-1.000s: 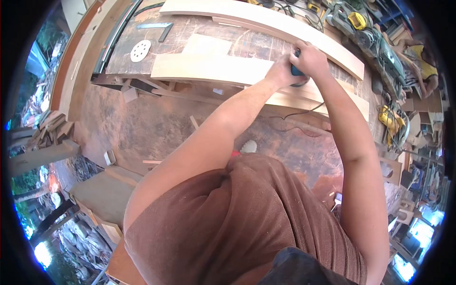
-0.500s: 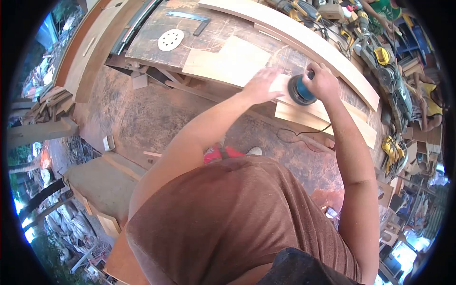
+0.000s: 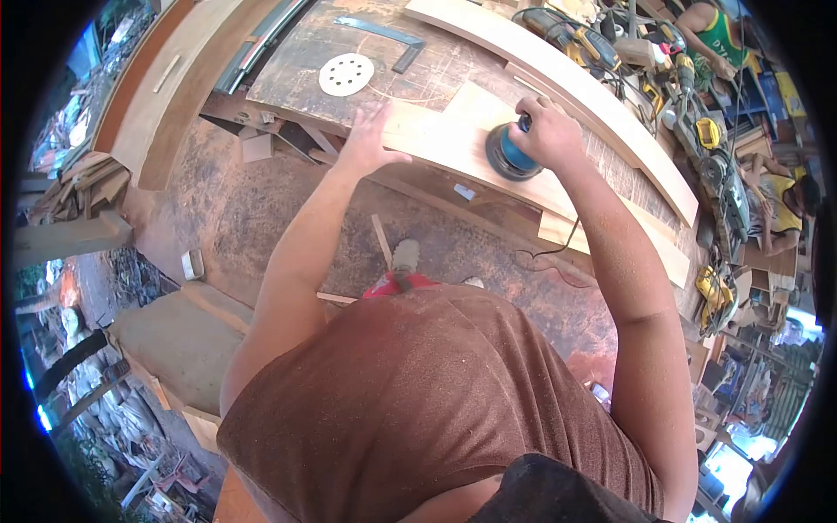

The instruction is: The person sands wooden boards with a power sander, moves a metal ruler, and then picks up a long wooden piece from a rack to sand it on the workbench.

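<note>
My right hand (image 3: 551, 138) is wrapped around the top of a blue random orbital sander (image 3: 509, 155), whose round pad rests on a pale wooden board (image 3: 440, 135). The sander's cord hangs down beside my right forearm. My left hand (image 3: 368, 142) lies at the left end of that board, fingers stretched and thumb apart, near the workbench's front edge. Another pale board (image 3: 565, 228) lies to the right along the front of the bench.
On the workbench (image 3: 292, 78) are a perforated sanding disc (image 3: 346, 75) and a try square (image 3: 384, 37). A long pale board (image 3: 558, 70) runs along the back. Power tools (image 3: 586, 44) crowd the far right, where two other people sit. Sawdust covers the floor (image 3: 235, 205).
My left hand has moved left to the end of the board. My right hand has slid the sander leftward along the wood. The camera view has shifted a little.
</note>
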A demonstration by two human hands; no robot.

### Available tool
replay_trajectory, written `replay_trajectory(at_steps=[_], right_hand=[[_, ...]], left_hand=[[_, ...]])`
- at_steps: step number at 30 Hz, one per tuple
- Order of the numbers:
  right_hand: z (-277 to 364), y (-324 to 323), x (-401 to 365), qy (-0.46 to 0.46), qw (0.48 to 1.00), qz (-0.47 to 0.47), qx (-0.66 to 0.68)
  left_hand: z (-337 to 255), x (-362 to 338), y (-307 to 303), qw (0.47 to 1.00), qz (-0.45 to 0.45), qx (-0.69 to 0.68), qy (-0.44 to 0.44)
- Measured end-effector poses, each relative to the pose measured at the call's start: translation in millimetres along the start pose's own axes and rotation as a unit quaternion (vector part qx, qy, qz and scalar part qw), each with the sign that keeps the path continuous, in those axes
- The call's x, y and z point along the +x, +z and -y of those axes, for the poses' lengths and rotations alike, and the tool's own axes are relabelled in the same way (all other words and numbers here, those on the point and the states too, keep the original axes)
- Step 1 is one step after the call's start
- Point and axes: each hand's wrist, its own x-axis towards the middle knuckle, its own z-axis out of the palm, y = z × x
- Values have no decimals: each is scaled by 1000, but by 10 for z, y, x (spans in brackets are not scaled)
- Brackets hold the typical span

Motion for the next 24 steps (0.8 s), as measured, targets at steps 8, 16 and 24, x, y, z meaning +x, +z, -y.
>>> replay_trajectory(at_steps=[8, 16, 24], right_hand=[[-133, 90, 122, -23, 999, -43, 13], [-606, 15, 177, 42, 996, -74, -8], [231, -9, 510, 19, 1000, 5, -22]], left_hand=[[-154, 166, 236, 997, -14, -70, 23], [-438, 386, 290, 994, 17, -109, 3], [-337, 388, 454, 987, -19, -154, -36]])
